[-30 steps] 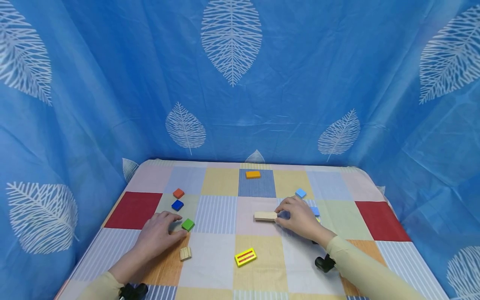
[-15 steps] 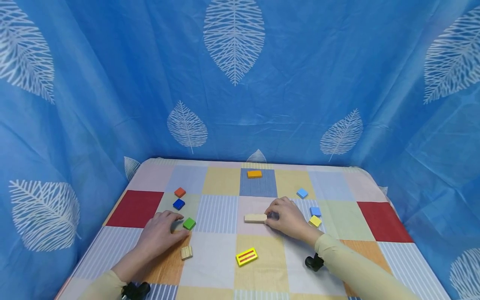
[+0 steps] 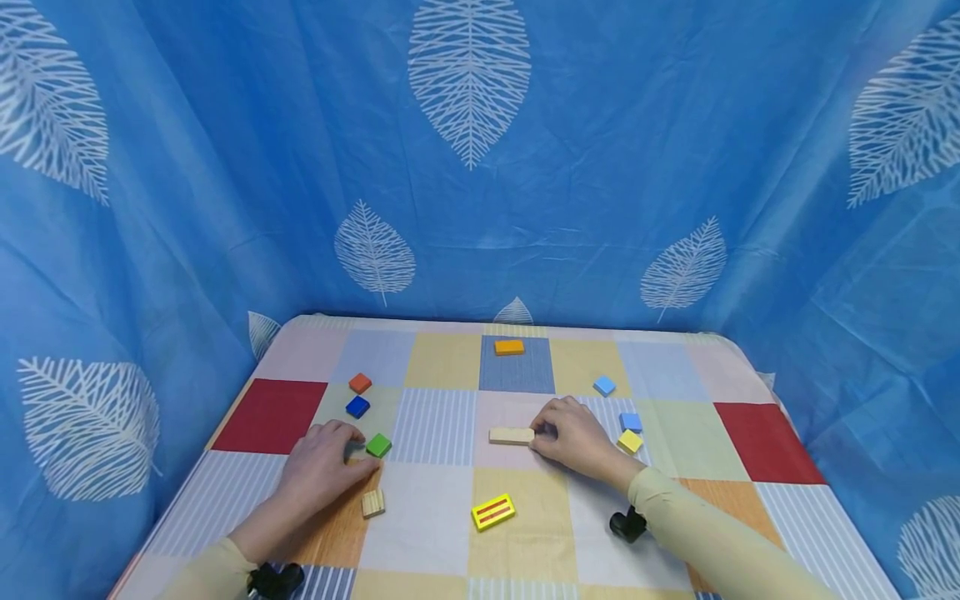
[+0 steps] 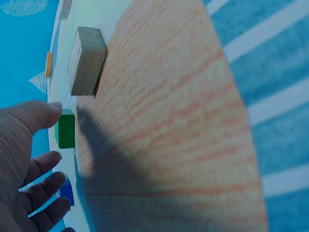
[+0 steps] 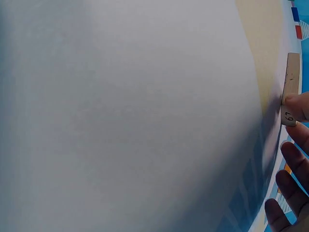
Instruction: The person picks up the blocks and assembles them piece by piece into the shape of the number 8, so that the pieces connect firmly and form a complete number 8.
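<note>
My right hand (image 3: 576, 437) pinches the right end of a long pale wooden block (image 3: 511, 436) between thumb and fingers, near the middle of the table. In the right wrist view, a printed number shows on that wooden block (image 5: 291, 79) next to the thumb. On the left, my left hand (image 3: 318, 468) rests with thumb and fingers spread apart, holding nothing. Just beyond its fingertips lies a green block (image 3: 378, 445), seen in the left wrist view past the thumb. A small striped wooden block (image 3: 372, 503) lies nearer me, below the left thumb.
Dark blue (image 3: 357, 407) and red-orange blocks (image 3: 360, 383) lie beyond my left hand. An orange block (image 3: 509, 347) is at the back. Light blue (image 3: 604, 386), blue (image 3: 631, 422) and yellow blocks (image 3: 629, 442) are right. A red-striped yellow block (image 3: 493, 512) lies in front.
My right hand has moved left with the long wooden block, uncovering the blue and yellow blocks on the right; it is nearly still over the last half second. The left hand has barely moved.
</note>
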{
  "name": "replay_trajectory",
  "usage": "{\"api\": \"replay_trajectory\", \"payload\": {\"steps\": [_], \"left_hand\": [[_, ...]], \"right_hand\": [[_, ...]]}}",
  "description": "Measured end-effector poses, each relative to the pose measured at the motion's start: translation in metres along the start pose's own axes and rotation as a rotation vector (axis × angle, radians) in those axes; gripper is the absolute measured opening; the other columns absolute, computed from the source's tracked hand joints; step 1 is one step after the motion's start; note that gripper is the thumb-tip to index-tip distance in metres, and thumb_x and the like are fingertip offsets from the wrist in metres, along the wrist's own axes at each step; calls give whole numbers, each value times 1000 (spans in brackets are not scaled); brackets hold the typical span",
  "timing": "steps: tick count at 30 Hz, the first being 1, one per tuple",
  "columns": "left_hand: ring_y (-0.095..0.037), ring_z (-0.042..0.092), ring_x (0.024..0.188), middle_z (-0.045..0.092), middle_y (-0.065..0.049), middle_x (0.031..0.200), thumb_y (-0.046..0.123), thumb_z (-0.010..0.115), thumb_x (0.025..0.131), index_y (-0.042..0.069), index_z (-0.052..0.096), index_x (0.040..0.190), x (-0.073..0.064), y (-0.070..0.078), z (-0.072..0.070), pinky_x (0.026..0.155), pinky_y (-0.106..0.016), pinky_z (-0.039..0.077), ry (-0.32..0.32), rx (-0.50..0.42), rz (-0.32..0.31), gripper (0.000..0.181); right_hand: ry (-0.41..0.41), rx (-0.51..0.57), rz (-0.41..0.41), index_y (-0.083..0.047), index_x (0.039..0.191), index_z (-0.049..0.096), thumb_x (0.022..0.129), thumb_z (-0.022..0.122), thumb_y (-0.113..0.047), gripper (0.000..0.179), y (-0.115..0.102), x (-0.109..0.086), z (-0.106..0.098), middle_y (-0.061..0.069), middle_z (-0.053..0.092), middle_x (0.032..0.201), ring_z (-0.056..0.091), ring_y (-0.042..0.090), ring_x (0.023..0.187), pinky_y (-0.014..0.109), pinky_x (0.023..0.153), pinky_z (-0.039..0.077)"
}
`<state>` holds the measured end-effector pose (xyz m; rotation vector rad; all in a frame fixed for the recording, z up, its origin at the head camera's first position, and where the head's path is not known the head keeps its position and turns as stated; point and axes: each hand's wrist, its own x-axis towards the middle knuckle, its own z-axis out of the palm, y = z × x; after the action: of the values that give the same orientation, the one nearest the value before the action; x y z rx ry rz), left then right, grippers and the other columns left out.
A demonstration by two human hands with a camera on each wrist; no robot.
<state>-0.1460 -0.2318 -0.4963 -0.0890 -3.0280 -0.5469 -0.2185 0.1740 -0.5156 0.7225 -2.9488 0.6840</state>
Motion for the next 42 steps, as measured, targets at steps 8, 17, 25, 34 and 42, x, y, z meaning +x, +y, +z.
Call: {"api": "replay_trajectory", "payload": {"steps": [8,17,25,34,42], "left_hand": [[-28,55,95,64,-10,106,40,88,74,8,70,100,-1,4,4,83,-47,51,17,7,-12,44],[-26,53,91,62,-8,98,39,88,76,8,68,97,-2,7,6,77,-43,50,19,1,-37,43],[-24,51,88,59,-4,92,39,87,77,8,66,96,-1,7,9,74,-41,46,24,10,-41,42],[-24,51,86,60,-5,92,40,87,77,7,67,95,1,8,9,74,-41,46,17,18,-41,42],[-24,51,86,60,-6,95,37,86,78,6,69,96,4,8,10,74,-41,48,11,20,-36,41]], "right_hand": [[-7,31,26,-25,92,73,83,84,-30,16,0,0,-1,-14,62,96,50,11,91,38,83,42],[-13,27,34,-25,93,73,83,85,-30,17,0,0,0,-15,61,96,50,10,91,38,84,43],[-18,45,33,-26,94,73,83,84,-32,16,0,-1,-1,-17,60,95,48,9,89,37,81,42],[-37,76,42,-27,95,74,85,83,-33,16,0,-3,-4,-18,59,95,48,9,88,36,81,41],[-37,88,54,-27,96,75,85,84,-33,15,1,-3,-3,-19,59,95,48,9,89,36,81,42]]}}
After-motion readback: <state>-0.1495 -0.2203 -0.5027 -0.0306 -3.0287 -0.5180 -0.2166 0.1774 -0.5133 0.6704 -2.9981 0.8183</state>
